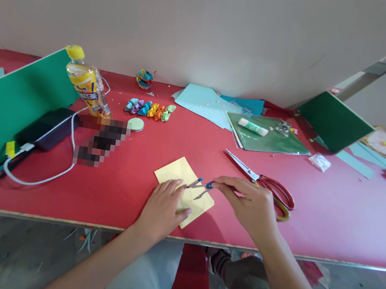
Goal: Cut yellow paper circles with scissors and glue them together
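A pale yellow paper square [177,173] lies near the front edge of the red table [332,217]. My left hand [163,208] rests flat on the paper's near left part, fingers stretched out. My right hand [251,203] pinches the top of a small drawing compass [201,188] with a blue hinge. The compass's two legs point down onto the yellow paper, just right of my left fingertips. Red-handled scissors [264,182] lie on the table behind my right hand, partly hidden by it.
A yellow drink bottle [88,83], a black pouch [47,127] with a white cable, and a green board [11,99] stand at left. Folded colourful paper pieces [150,108] lie mid-table. Light blue sheets [207,103], a green folder [271,140] with a glue stick [252,127], and another green board [333,121] are at right.
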`<action>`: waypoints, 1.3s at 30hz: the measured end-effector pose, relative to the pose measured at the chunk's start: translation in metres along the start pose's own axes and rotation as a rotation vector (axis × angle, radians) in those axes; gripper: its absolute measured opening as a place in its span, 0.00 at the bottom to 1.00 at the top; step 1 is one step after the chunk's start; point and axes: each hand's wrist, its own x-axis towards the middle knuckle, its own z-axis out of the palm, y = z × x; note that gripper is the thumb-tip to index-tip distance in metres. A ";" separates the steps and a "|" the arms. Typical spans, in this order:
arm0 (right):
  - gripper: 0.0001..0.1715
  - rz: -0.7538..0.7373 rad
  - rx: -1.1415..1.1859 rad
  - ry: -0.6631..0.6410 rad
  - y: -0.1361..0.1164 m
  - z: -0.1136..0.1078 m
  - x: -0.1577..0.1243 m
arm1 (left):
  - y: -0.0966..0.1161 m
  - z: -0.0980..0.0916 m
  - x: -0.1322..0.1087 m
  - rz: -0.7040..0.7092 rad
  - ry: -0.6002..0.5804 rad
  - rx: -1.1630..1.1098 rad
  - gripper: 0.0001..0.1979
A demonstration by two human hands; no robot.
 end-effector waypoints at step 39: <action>0.07 -0.138 -0.047 -0.091 -0.020 0.008 0.014 | -0.005 0.005 -0.001 0.026 0.039 0.008 0.20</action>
